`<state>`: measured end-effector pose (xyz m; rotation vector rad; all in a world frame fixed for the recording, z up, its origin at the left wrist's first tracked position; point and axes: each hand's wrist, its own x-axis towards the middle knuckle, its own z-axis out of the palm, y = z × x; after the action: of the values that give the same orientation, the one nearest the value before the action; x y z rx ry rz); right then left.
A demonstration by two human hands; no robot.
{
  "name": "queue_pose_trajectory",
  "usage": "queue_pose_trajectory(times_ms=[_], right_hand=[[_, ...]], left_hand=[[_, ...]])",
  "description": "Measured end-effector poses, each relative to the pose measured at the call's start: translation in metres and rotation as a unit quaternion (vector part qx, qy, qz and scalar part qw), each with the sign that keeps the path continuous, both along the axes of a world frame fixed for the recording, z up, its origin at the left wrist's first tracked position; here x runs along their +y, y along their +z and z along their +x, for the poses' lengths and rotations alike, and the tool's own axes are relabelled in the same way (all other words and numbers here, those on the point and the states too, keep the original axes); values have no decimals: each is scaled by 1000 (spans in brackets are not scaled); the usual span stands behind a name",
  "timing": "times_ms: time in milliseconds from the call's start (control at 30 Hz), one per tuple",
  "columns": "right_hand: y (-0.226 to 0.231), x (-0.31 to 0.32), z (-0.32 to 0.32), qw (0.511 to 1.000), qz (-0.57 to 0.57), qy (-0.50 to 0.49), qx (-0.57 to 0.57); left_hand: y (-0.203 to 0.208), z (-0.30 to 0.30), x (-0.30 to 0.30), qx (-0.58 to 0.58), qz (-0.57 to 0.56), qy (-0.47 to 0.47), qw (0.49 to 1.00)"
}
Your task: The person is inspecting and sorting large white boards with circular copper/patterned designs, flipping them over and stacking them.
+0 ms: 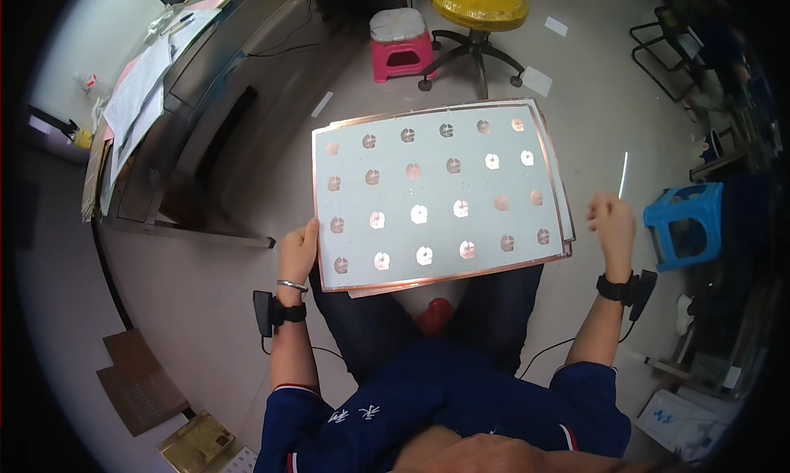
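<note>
A stack of thin, copper-edged circuit board panels (440, 189) lies over my lap, slightly tilted. The top sheet is pale grey-green with rows of small round copper patterns, some shining in the light. Edges of at least one more panel stick out at the right and along the bottom. My left hand (298, 249) grips the stack's left edge, thumb on top and fingers hidden beneath. To the right, apart from the panels, my right hand (611, 216) hangs in the air with its fingers bent and smeared by motion. Nothing shows in it.
A desk (177, 115) with papers stands at the left. Ahead are a pink stool (403, 57) and a yellow-covered swivel stool (479, 4). A blue plastic stool (687, 224) is at the right. Flat cardboard (141, 382) lies at the lower left.
</note>
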<state>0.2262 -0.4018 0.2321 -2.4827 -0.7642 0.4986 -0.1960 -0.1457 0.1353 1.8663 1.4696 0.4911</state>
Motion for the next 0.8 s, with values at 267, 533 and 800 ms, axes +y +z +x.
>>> queue_pose_trajectory(times_ms=[267, 533, 800], right_hand=[[-21, 14, -16, 964, 218, 54, -139], [-64, 43, -96, 929, 94, 197, -300], [-67, 43, -105, 924, 98, 202, -310]], left_hand=[[5, -8, -27, -203, -69, 89, 973], [36, 2, -38, -2, 158, 4, 987], [69, 10, -46, 187, 258, 27, 948]])
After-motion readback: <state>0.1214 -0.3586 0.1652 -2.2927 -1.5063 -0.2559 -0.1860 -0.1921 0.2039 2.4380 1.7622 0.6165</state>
